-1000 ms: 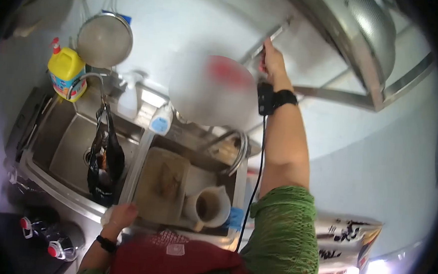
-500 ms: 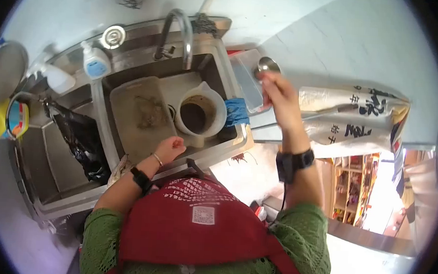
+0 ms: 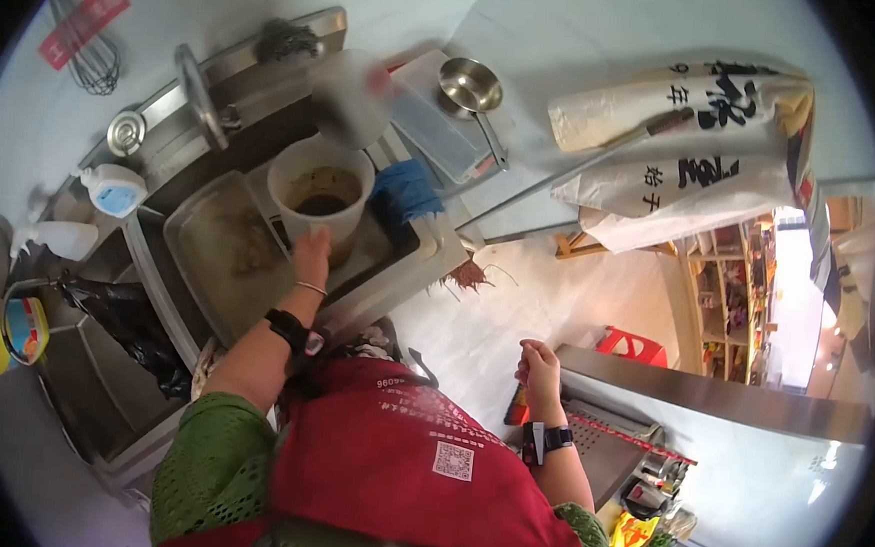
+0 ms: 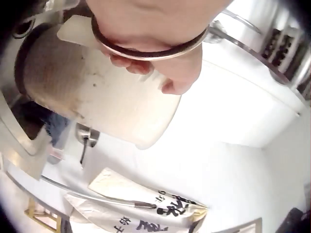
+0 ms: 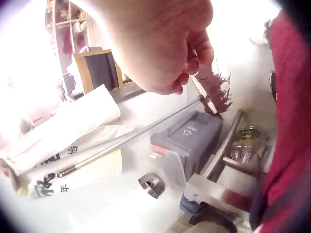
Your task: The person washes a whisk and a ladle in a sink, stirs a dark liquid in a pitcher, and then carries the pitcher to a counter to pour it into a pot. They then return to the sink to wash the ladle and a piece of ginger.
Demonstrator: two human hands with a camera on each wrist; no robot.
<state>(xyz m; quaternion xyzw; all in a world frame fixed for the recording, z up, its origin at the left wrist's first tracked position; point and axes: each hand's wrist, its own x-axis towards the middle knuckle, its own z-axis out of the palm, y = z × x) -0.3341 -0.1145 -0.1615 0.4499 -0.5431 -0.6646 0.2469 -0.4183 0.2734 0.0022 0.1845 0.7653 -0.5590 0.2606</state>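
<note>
And the left hand (image 3: pixel 310 256) has it — fingers wrapped round the handle (image 4: pixel 77 31) of the pale plastic pitcher (image 3: pixel 321 179), bracelet (image 3: pixel 310 287) showing at the wrist. The right hand (image 3: pixel 540 368) is well off to the side, fingers loosely curled, nothing visible in its grasp.

Look at that pitcher: whitish, cloudy plastic, brown streaks smeared down the wall, dark liquid (image 3: pixel 321 204) sitting low inside, mouth facing up in the head view. It's at the right-hand basin of the sink (image 3: pixel 386 295); whether its base touches the bottom, I can't tell.

What a change in half a second! Back then the left hand was a loose fist over the tray's edge, the pitcher ungripped; now the grip is on. The right hand had the little metal saucepan (image 3: pixel 470 85) — now that lies on the clear plastic box (image 3: pixel 432 123) beside the sink, and the hand has swung away from it.

Now the edges: the murky-water tray (image 3: pixel 193 277) is tight alongside on the left, the blue cloth (image 3: pixel 408 186) hangs over the rim to the right, and the faucet (image 3: pixel 200 94) stands behind, beyond the tray. Near side, the sink's front rim runs close to the forearm. Pale floor (image 3: pixel 475 316) spreads between sink and metal-topped counter (image 3: pixel 721 391).
</note>
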